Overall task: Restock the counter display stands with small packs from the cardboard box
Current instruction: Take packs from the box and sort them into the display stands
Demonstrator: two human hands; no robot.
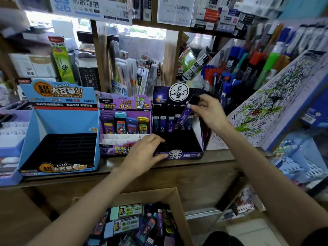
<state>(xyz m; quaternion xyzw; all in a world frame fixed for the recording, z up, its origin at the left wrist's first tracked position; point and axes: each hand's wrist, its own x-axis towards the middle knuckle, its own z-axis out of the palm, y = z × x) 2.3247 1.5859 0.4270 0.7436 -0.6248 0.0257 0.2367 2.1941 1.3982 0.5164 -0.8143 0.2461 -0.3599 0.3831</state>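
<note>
Pack [185, 115] pinched in right hand [208, 113] tilts over stand [188, 155]; left hand [144, 153] rests slack on it.

Blue stand [58, 121], header: "超大容量!!", "1-10", "2B/0.7MM MPR-2086A", "24PCS". Its front lip repeats "1-10" + "超大容量".

Purple stand [124, 103], header: "M&G", "ULTRAMAN HEROES", "0.7", "HB", "100根", "SUPER POWER". "M&G" again at front left.

Dark stand [160, 96], header: round white badge [178, 94] w/ "巨蟹"; below it "MPR-2078A". Similar badge on front lip, chars too small to read.

Hanging sign [88, 8] at top: "热敏可擦"; smaller lines blurred.

Tall green pack [61, 59], back left: "G-5".

Flat packs [130, 210] in cardboard box [177, 201]: "超大容量", "200"; rest blurred.

Purple tube [185, 116] in right hand [209, 112]: print not legible.
</note>
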